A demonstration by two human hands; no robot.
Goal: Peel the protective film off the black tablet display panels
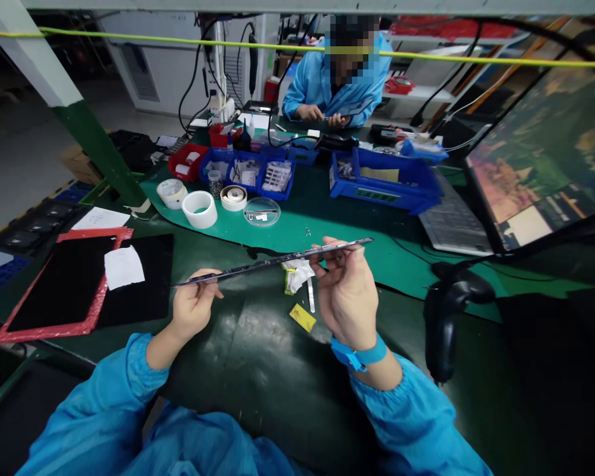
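Note:
A thin dark flat panel (262,264), seen almost edge-on, is held up above the bench. My left hand (194,303) pinches its left end between thumb and fingers. At the other end my right hand (348,291), with a blue strap on its wrist, grips the panel, which tilts slightly up to the right. Its faces are mostly hidden from this angle. Below the panel, near my right hand, lie a crumpled white wipe (302,272) and a small yellow packet (302,317).
An electric screwdriver (446,324) lies at right, by a monitor (550,152). Blue bins (381,182), tape rolls (199,210) and a clear round dish (262,213) stand on the green mat. At left are dark panels (64,284), one red-edged. A co-worker (334,79) sits opposite.

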